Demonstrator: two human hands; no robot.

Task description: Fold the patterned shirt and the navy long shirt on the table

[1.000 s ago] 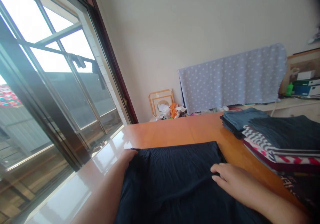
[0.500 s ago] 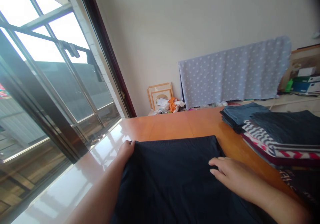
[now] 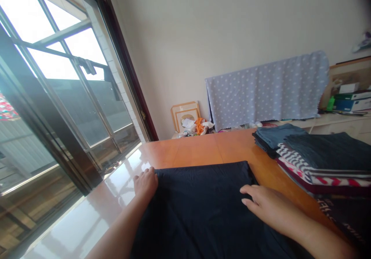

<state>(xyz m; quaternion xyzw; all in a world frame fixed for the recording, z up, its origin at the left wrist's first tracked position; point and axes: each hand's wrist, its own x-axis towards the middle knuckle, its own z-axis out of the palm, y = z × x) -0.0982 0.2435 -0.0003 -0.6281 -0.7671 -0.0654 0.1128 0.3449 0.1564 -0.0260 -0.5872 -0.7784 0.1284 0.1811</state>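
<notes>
A dark navy garment lies spread on the table in front of me, its far edge nearly straight and its near part running out of view at the bottom. At its far left corner is my left hand, fingers stretched out over the tabletop with the thumb side touching the cloth. My right hand rests along the garment's right side, thumb and fingers apart, gripping nothing. Some shallow creases run across the cloth. Whether it is trousers or another piece of clothing I cannot tell.
Folded clothes are piled on the right of the orange-brown table. Dark cloth with white lettering lies nearer. Behind stand a dotted grey cover and framed pictures. A glass window is at left.
My left hand has let go of the garment's far left corner, its fingers now stretched out. My right hand stays almost in place on the cloth. The view has tilted slightly upward.
</notes>
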